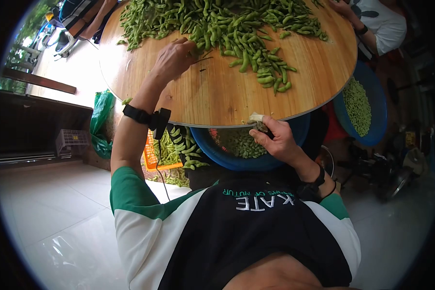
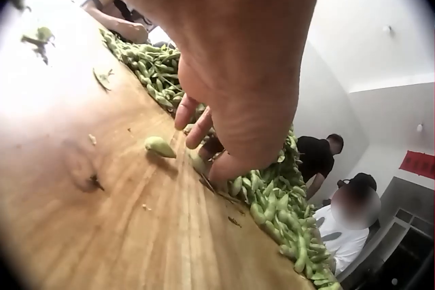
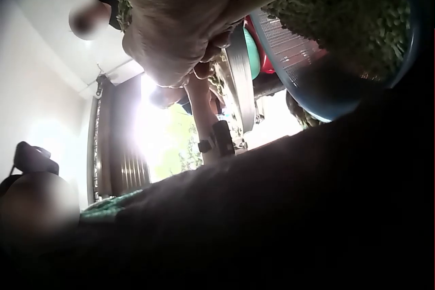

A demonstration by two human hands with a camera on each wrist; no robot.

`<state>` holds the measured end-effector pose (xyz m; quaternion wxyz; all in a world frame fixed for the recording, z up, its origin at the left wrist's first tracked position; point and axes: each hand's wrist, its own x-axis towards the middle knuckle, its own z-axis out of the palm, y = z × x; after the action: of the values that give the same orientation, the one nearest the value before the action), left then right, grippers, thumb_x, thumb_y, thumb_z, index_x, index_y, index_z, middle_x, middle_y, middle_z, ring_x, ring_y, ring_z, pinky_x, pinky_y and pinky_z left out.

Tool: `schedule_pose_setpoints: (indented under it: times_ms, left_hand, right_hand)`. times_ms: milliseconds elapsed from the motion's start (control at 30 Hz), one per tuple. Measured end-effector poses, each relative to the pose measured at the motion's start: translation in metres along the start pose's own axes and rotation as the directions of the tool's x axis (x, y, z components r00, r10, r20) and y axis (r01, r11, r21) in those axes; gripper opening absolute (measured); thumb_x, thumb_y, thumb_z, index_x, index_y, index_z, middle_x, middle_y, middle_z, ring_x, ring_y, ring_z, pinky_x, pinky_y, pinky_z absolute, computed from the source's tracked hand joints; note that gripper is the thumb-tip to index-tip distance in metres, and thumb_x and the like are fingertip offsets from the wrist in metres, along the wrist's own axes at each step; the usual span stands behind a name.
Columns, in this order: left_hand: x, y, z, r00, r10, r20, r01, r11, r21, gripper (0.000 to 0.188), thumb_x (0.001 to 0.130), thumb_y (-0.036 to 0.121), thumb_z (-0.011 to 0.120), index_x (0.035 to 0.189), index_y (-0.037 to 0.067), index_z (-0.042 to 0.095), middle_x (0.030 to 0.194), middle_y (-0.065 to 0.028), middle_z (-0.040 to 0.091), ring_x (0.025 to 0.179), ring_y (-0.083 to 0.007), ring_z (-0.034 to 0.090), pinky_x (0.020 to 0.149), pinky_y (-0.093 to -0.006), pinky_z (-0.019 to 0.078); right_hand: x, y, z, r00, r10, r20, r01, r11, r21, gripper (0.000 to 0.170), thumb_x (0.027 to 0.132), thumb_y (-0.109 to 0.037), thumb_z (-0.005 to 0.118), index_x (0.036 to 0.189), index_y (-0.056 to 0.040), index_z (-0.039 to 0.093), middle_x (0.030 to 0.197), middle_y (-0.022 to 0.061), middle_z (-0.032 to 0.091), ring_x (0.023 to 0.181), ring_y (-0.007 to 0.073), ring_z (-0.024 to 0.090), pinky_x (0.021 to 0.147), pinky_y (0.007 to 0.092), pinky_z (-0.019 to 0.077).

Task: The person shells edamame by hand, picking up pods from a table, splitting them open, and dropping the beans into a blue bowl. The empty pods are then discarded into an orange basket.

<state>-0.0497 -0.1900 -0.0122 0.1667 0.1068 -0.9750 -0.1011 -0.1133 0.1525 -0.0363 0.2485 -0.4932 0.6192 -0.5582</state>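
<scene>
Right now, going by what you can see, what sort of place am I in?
Probably a ground-floor room in a home or small eatery, open to the street: a round wooden table heaped with green pods, a tiled floor, and what look like scooters outside.

Has edamame pods [image 1: 203, 24] heaped on the far side of the tabletop [image 1: 203, 101], a basin [image 1: 217, 157] of beans [image 1: 250, 147] partly under the near edge, a crate [image 1: 168, 167] left of that, a second basin [image 1: 378, 128] right.
</scene>
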Motion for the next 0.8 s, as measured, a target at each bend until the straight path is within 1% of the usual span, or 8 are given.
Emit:
schedule_pose_setpoints:
  times_ms: [333, 400, 467, 533, 567, 600, 700, 800]
  left_hand:
    - [-0.003, 0.005, 0.002, 0.996, 0.015, 0.089, -0.023, 0.996, 0.092, 0.018, 0.079, 0.013, 0.062, 0.096, 0.007, 0.064, 0.095, -0.0106, 0.059, 0.095, -0.0302, 0.057, 0.077, -0.0412, 0.0466]
    - [-0.008, 0.007, 0.007, 0.996, 0.079, -0.040, -0.078, 0.996, 0.043, 0.015, 0.080, 0.009, 0.060, 0.094, 0.005, 0.063, 0.099, -0.0112, 0.058, 0.098, -0.0313, 0.054, 0.081, -0.0421, 0.0453]
    - [-0.011, 0.015, 0.004, 0.976, 0.108, -0.190, -0.111, 0.994, -0.002, 0.014, 0.080, 0.007, 0.060, 0.094, 0.003, 0.062, 0.096, -0.0104, 0.060, 0.092, -0.0293, 0.057, 0.076, -0.0392, 0.0464]
    - [-0.023, 0.041, -0.007, 0.938, 0.124, -0.324, -0.149, 0.987, -0.054, 0.014, 0.081, 0.005, 0.059, 0.094, 0.002, 0.062, 0.092, -0.0097, 0.062, 0.086, -0.0273, 0.060, 0.072, -0.0363, 0.0476]
    - [-0.031, 0.064, -0.016, 0.975, -0.112, -0.190, 0.013, 0.891, -0.455, 0.012, 0.082, 0.005, 0.059, 0.094, 0.001, 0.062, 0.087, -0.0080, 0.064, 0.079, -0.0223, 0.061, 0.067, -0.0318, 0.0469]
    - [-0.039, 0.085, -0.020, 0.960, -0.278, 0.035, 0.208, 0.623, -0.754, 0.011, 0.083, 0.004, 0.059, 0.093, -0.001, 0.062, 0.081, -0.0063, 0.066, 0.072, -0.0173, 0.062, 0.061, -0.0273, 0.0463]
    - [-0.058, 0.125, -0.012, 0.943, -0.215, 0.254, 0.305, 0.253, -0.918, 0.009, 0.085, 0.003, 0.059, 0.091, 0.000, 0.064, 0.074, -0.0030, 0.065, 0.064, -0.0075, 0.059, 0.055, -0.0207, 0.0426]
    - [-0.068, 0.145, 0.001, 0.921, -0.150, 0.359, 0.373, 0.081, -0.924, 0.007, 0.083, 0.002, 0.060, 0.088, -0.003, 0.064, 0.072, -0.0049, 0.064, 0.061, -0.0088, 0.056, 0.055, -0.0214, 0.0427]
  right_hand:
    - [-0.008, 0.009, 0.001, 0.998, 0.059, 0.005, -0.059, 0.996, 0.071, 0.029, 0.088, -0.011, 0.064, 0.112, 0.0049, 0.056, 0.071, 0.0058, 0.059, 0.059, 0.0083, 0.054, 0.053, 0.0238, 0.0443]
    - [-0.005, 0.005, -0.002, 0.997, 0.075, 0.016, -0.076, 0.991, 0.107, 0.032, 0.090, -0.013, 0.061, 0.117, 0.0042, 0.054, 0.072, 0.0039, 0.058, 0.058, 0.0068, 0.052, 0.052, 0.0226, 0.0428]
    - [-0.002, -0.009, -0.007, 0.950, 0.290, 0.117, -0.313, 0.873, 0.374, 0.039, 0.097, -0.018, 0.049, 0.131, 0.0013, 0.044, 0.079, 0.0014, 0.055, 0.058, 0.0041, 0.047, 0.049, 0.0172, 0.0369]
    - [0.005, -0.009, -0.007, 0.954, 0.285, 0.095, -0.297, 0.848, 0.438, 0.042, 0.098, -0.018, 0.046, 0.135, 0.0000, 0.039, 0.081, 0.0018, 0.056, 0.057, 0.0037, 0.045, 0.048, 0.0169, 0.0358]
    - [0.009, -0.010, -0.006, 0.958, 0.277, 0.080, -0.279, 0.822, 0.496, 0.045, 0.099, -0.019, 0.043, 0.140, -0.0014, 0.034, 0.084, 0.0023, 0.056, 0.057, 0.0032, 0.044, 0.047, 0.0165, 0.0346]
    - [0.013, -0.013, -0.003, 0.955, 0.289, 0.066, -0.282, 0.818, 0.501, 0.045, 0.099, -0.019, 0.043, 0.140, -0.0014, 0.034, 0.084, 0.0023, 0.056, 0.057, 0.0032, 0.044, 0.047, 0.0165, 0.0346]
    - [0.026, -0.026, 0.000, 0.970, 0.241, 0.027, -0.210, 0.780, 0.589, 0.038, 0.099, -0.018, 0.046, 0.133, -0.0025, 0.041, 0.081, 0.0002, 0.055, 0.056, 0.0025, 0.043, 0.046, 0.0169, 0.0349]
    - [0.025, -0.019, 0.001, 0.959, 0.234, 0.159, -0.280, 0.704, 0.652, 0.035, 0.099, -0.019, 0.047, 0.130, -0.0026, 0.044, 0.080, -0.0004, 0.054, 0.056, 0.0023, 0.043, 0.046, 0.0163, 0.0346]
